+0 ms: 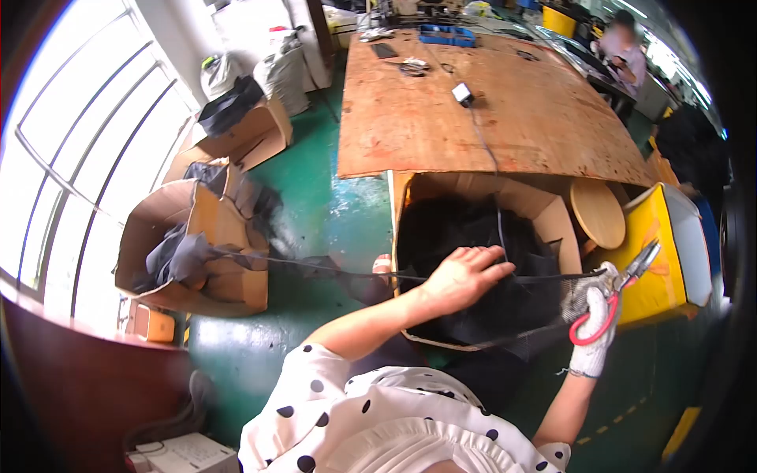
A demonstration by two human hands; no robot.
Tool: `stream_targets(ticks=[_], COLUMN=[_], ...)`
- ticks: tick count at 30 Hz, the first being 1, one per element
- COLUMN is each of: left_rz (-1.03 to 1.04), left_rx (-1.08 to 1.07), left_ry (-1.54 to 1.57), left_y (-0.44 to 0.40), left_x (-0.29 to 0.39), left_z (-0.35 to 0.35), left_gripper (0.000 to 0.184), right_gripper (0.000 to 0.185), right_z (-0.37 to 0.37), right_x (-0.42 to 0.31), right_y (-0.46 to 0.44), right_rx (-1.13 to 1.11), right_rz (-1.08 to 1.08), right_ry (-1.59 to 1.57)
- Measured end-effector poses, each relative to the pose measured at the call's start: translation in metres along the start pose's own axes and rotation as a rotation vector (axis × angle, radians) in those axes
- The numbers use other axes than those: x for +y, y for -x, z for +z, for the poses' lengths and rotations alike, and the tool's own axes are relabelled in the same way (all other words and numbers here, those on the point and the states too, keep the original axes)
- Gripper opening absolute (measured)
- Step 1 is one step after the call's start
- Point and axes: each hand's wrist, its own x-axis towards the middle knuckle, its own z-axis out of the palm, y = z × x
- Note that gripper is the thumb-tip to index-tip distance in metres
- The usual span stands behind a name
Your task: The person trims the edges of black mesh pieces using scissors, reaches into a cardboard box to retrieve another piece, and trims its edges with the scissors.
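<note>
My bare left hand (pixel 465 277) is over a cardboard box of black mesh fabric (pixel 457 232). Its fingers are closed on a long dark fabric strip (pixel 552 278), partly hidden under the palm. The strip stretches right to my gloved right hand (pixel 598 315) and left toward a second box. Red-handled scissors (pixel 628 272) are in my right hand, their blades pointing up and right. Sheer mesh hangs beside the white glove.
A wooden table (pixel 489 102) stands ahead, bearing a small white adapter (pixel 463 95) with a hanging cable and a blue tray (pixel 446 35). On the left, an open carton (pixel 229 276) holds dark cloth. A yellow box (pixel 650 268) stands at right. A co-worker (pixel 623 55) is at back right.
</note>
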Motion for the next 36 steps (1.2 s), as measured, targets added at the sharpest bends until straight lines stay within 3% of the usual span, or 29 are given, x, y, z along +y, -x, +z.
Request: stream_targets(ticks=[7, 10, 11, 13, 14, 16, 17, 19, 23, 25, 26, 27, 28, 30, 32, 33, 36], left_rz=[0.059, 0.112, 0.041, -0.161, -0.413, -0.825, -0.988, -1.071, -1.178, -1.205, -1.187, -1.167, -1.235, -1.174, -1.114, -1.11, -1.112], left_rx=[0.287, 0.208, 0.159, 0.185, 0.078, -0.196, -0.348, -0.586, -0.867, -0.873, -0.872, -0.872, -0.808, -0.784, -0.732, -0.737, -0.507], left_ry=[-0.105, 0.015, 0.096, 0.3, 0.544, 0.908, 1.017, 1.314, 1.306, 1.3, 1.371, 1.442, 1.521, 1.604, 1.747, 1.746, 1.812], left_y=[-0.001, -0.004, -0.006, -0.012, -0.014, -0.023, -0.028, -0.024, -0.023, -0.025, -0.029, -0.031, -0.031, -0.025, -0.021, -0.021, -0.023], left_x=[0.031, 0.029, 0.029, 0.023, 0.019, 0.006, -0.003, -0.022, -0.029, -0.025, -0.02, -0.017, -0.016, -0.024, -0.027, -0.025, -0.018], left_z=[0.025, 0.021, 0.018, 0.022, 0.021, 0.011, 0.005, -0.004, -0.015, -0.019, -0.025, -0.03, -0.031, -0.025, -0.021, -0.02, -0.015], left_gripper=[0.034, 0.034, 0.026, 0.016, 0.02, 0.037, 0.046, 0.052, 0.053, 0.052, 0.052, 0.051, 0.053, 0.053, 0.054, 0.054, 0.053], right_gripper=[0.05, 0.041, 0.04, 0.045, 0.045, 0.04, 0.038, 0.038, 0.042, 0.027, 0.012, 0.012, 0.013, 0.015, 0.013, 0.012, 0.018], right_z=[0.005, 0.011, 0.012, 0.014, 0.006, 0.025, 0.025, 0.017, 0.013, 0.012, 0.001, -0.01, -0.009, 0.001, 0.007, 0.008, 0.01], right_x=[-0.006, -0.016, -0.017, -0.028, -0.017, -0.02, -0.03, -0.023, -0.011, -0.005, 0.006, 0.018, 0.023, 0.028, 0.038, 0.043, 0.058], right_y=[0.007, 0.014, 0.015, 0.016, 0.011, 0.01, 0.009, 0.005, 0.001, -0.002, -0.011, -0.021, -0.025, -0.025, -0.012, -0.005, 0.024], right_rx=[0.111, 0.128, 0.178, -0.07, -0.179, 0.1, 0.001, 0.066, -0.043, -0.158, -0.297, -0.329, -0.366, -0.375, -0.241, -0.203, -0.184], right_rz=[0.049, 0.171, 0.182, 0.095, 0.153, 0.012, 0.068, -0.012, -0.131, -0.151, 0.055, 0.336, 0.398, 0.401, 0.301, 0.31, 0.434], right_ry=[-0.031, -0.217, -0.149, -0.139, -0.303, -0.272, -0.331, -0.343, -0.361, -0.315, -0.895, -1.459, -1.501, -1.568, -1.113, -1.05, -1.171])
